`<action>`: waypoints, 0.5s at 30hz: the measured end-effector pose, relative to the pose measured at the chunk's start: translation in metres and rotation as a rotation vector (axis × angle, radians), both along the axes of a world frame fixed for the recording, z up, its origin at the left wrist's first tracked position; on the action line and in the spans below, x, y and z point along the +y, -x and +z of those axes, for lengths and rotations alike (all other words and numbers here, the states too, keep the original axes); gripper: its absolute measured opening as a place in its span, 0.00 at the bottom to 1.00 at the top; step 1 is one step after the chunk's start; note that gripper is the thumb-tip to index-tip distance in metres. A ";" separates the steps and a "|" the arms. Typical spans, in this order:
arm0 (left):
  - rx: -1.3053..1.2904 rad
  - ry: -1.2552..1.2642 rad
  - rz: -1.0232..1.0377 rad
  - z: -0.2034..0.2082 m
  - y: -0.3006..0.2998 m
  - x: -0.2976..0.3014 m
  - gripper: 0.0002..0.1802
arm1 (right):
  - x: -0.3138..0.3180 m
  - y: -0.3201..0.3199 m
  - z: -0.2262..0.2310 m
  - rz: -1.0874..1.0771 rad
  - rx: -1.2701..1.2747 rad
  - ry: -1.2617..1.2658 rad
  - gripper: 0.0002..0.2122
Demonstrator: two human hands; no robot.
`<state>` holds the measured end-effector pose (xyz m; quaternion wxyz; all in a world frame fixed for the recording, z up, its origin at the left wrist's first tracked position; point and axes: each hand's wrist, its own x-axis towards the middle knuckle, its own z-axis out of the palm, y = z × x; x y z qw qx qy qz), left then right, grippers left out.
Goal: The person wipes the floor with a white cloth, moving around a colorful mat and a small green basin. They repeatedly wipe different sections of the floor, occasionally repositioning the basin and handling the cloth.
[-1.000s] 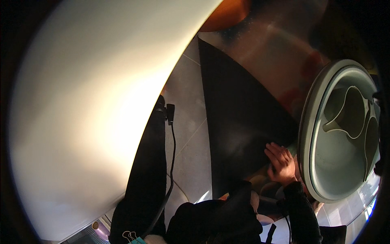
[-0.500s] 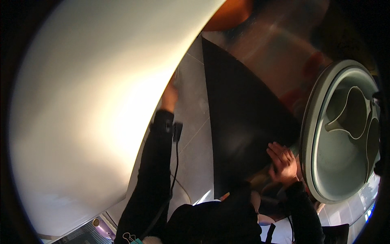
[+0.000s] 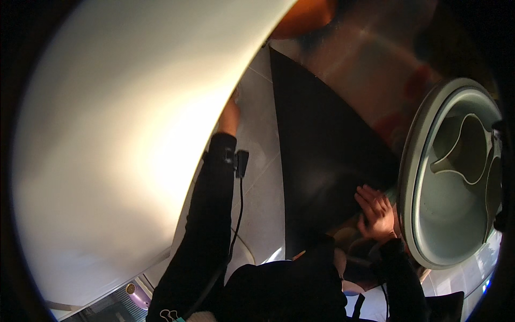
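Note:
My left hand [image 3: 229,118] reaches up along the edge of a large white curved panel [image 3: 118,134]. That panel hides most of its fingers, so their pose and anything in them cannot be made out. On the right, my right hand [image 3: 377,214] lies with fingers stretched out against a glossy dark sheet-like surface [image 3: 322,145], and nothing shows in it. Right beside this hand stands the pale grey rim of a round, tub-like fitting [image 3: 410,177] with curved shapes inside.
A black cable with a small dark plug-like block [image 3: 242,163] hangs along my left sleeve. Grey tiles [image 3: 257,134] show between panel and dark surface. At the lower left are a purple hair dryer-like object [image 3: 138,295] and a binder clip [image 3: 170,315]. An orange rounded shape [image 3: 306,19] is at the top.
My left hand and forearm have shifted slightly up and to the right, carrying the cable block along. My right hand remains against the dark surface, almost unmoved.

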<state>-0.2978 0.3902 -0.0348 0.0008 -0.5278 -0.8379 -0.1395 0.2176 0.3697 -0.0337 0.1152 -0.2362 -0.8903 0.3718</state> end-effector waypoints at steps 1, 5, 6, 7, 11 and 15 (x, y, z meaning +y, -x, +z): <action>0.137 0.125 -0.024 -0.003 0.000 -0.002 0.27 | 0.000 0.000 0.000 -0.009 0.002 -0.003 0.28; 0.199 0.095 -0.053 -0.010 0.005 -0.004 0.28 | 0.000 0.001 0.001 -0.028 -0.001 0.018 0.29; 0.263 0.142 -0.076 -0.011 0.007 -0.003 0.29 | -0.001 -0.001 0.002 -0.025 -0.011 0.023 0.29; -0.020 0.002 -0.032 -0.011 0.011 0.001 0.29 | -0.001 -0.001 0.002 -0.018 -0.027 0.017 0.29; 0.208 0.062 0.007 -0.016 0.006 -0.015 0.30 | 0.000 0.000 -0.001 -0.006 0.013 -0.001 0.30; 0.076 -0.025 -0.102 -0.014 -0.002 -0.025 0.31 | -0.002 0.001 -0.002 -0.019 0.012 -0.005 0.29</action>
